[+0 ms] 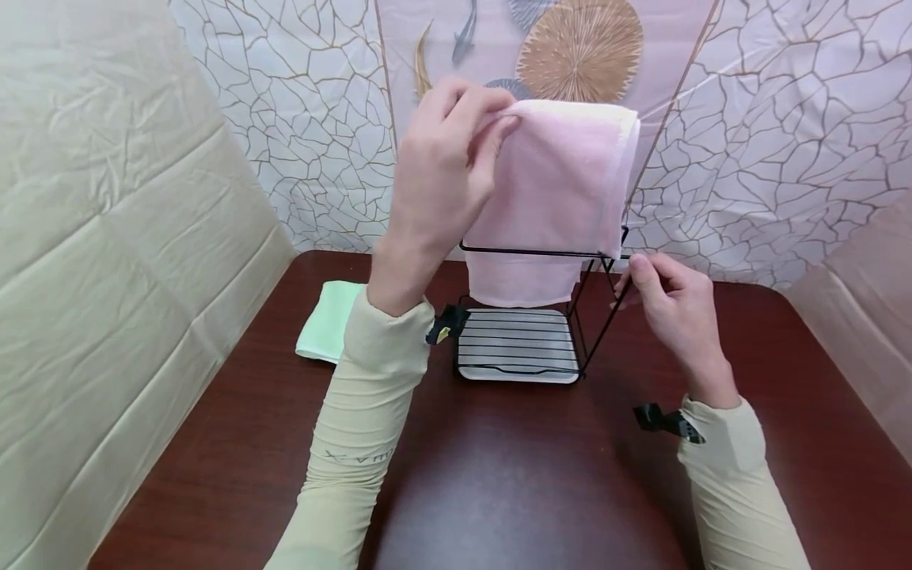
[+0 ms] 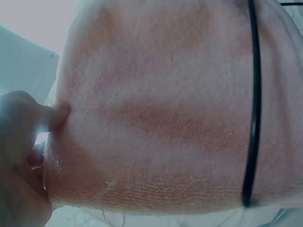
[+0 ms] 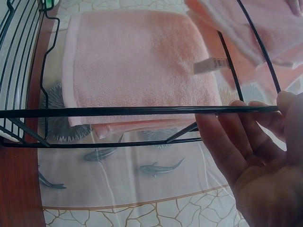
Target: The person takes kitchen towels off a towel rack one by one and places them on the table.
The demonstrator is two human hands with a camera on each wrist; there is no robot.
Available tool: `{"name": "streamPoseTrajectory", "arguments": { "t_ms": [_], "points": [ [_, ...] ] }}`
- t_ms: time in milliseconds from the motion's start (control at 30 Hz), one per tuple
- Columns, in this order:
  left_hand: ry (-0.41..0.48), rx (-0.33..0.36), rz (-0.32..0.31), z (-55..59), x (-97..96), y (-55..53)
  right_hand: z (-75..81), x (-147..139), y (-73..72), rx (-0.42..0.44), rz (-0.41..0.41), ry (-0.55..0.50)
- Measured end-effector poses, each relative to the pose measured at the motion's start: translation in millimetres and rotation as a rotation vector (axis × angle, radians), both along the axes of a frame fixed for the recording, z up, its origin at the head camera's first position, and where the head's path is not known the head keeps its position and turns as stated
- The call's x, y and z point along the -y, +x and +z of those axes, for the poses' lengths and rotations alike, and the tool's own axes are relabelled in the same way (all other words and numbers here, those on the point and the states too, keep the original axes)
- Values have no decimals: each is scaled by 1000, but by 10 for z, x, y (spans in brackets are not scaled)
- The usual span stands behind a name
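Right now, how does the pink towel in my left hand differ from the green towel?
Colour: the pink towel is pale pink; the green towel is pale mint.
Pose: the pink towel is raised at the black wire rack; the green towel lies on the tabletop.
Contact: the left hand pinches the pink towel; neither of the hands holds the green towel.
Both are pale cloths.

The head camera looks forward and down over the table. Close in, both wrist views share the pink towel.
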State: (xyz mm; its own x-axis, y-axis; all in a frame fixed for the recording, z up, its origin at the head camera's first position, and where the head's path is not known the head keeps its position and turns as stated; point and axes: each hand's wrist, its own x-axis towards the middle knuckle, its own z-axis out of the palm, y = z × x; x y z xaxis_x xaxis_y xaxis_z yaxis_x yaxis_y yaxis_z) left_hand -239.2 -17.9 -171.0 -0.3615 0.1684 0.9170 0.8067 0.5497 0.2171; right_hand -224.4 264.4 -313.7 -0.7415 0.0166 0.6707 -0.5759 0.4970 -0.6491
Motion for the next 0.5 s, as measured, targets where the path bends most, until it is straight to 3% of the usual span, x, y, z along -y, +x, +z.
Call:
{"name": "streamPoseTrajectory", "arguments": {
  "t_ms": [200,500],
  "points": [
    [72,-28,-42,0,141,66,-9,-7,-7,9,9,-9],
    [123,-106,-35,-11,312,182,-23,-10,-8,28,-27,16]
  ]
}}
